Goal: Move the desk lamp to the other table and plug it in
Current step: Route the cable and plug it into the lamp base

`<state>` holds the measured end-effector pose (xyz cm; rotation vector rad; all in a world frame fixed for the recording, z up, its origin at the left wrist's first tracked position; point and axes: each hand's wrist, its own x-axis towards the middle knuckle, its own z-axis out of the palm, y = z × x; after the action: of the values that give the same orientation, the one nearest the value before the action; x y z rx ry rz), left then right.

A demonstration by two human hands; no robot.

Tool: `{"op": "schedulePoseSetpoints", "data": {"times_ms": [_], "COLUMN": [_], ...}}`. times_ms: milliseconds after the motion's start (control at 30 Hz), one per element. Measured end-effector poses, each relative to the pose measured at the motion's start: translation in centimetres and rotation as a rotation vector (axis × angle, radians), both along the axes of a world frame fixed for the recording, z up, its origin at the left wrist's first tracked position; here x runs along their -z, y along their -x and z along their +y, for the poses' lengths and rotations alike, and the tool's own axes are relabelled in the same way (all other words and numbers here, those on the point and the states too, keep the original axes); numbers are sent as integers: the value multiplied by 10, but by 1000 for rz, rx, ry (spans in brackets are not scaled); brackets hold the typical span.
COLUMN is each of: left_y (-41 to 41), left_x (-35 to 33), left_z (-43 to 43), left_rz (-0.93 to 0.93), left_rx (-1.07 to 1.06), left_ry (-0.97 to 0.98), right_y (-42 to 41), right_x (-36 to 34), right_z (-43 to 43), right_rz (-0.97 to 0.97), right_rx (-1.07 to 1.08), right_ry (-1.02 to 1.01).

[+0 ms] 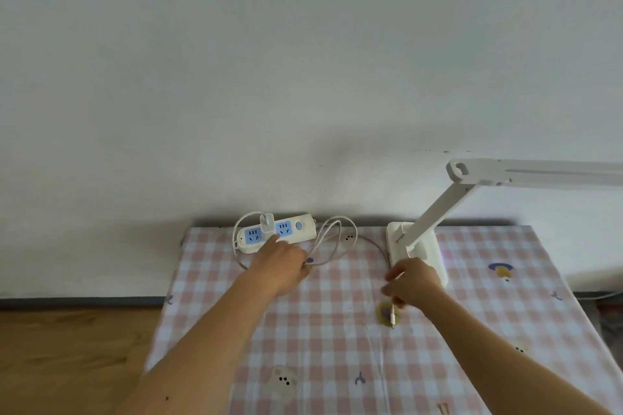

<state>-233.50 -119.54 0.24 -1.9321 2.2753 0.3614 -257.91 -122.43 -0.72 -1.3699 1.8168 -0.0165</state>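
Observation:
A white desk lamp stands at the back right of a table with a pink checked cloth; its head reaches out of frame to the right. A white power strip with blue sockets lies at the back left, and a white adapter is plugged into it. My left hand rests just in front of the strip, closed around loops of the white cable. My right hand, beside the lamp base, pinches the cable's free end, whose connector hangs below the fingers.
A white wall rises directly behind the table. Wooden floor lies to the left, past the table's left edge. The cloth carries small cartoon prints. Another cable runs along the floor at the far right.

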Motion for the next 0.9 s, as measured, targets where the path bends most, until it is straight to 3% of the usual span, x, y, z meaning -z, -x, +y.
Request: {"op": "schedulePoseSetpoints", "data": {"times_ms": [133,433,567,700,800,900], "left_y": [-1,6,-1,-5,-8,-10], "left_x": [36,78,93,99,102,104], "left_z": [11,3,9,13,12,10], "left_rz": [-66,-50,-124,-132,-72,-66], "left_rx": [97,146,101,175,255,225], "left_ry": [38,259,253,337,371,344], "right_y": [9,-1,4,-5,-26,-46], "right_x": [22,46,41,36,31,33], "right_z": [14,17,17,8,-1,-6], "right_rz": [273,407,281,13,23,69], "right_rx": [-83,-144,-95,13,-326,-610], "right_ry": [60,26,91,398,503,344]}}
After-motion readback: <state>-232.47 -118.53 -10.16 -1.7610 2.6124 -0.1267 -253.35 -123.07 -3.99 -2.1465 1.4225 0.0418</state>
